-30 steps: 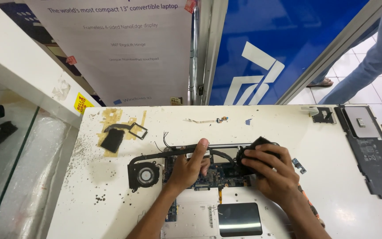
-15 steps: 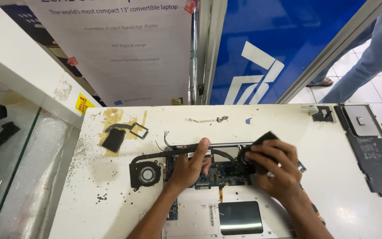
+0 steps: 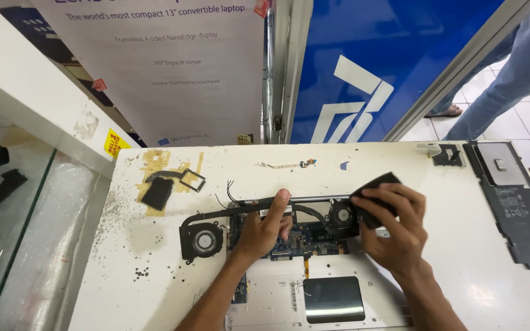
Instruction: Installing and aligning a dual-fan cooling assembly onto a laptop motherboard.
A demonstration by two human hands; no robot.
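An opened laptop chassis (image 3: 259, 294) lies on the white table (image 3: 486, 288), with its blue motherboard (image 3: 305, 245) exposed. My left hand (image 3: 264, 230) presses flat on the board, its thumb on the black heat pipe (image 3: 311, 202). A fan (image 3: 201, 240) sits at the pipe's left end and another fan (image 3: 343, 217) at the right. My right hand (image 3: 394, 227) grips a flat black part (image 3: 374, 187) lifted and tilted just right of that fan. A dark trackpad (image 3: 334, 299) shows below the board.
A dark grey laptop bottom cover (image 3: 513, 202) lies at the table's right edge. A small black bracket and pad (image 3: 162, 187) rest on yellow tape at the back left, a thin flex cable (image 3: 289, 164) at the back. A person's legs (image 3: 504, 67) stand beyond the glass.
My right hand has lifted the black part up and to the right, away from the board. My left hand has stayed pressed on the motherboard.
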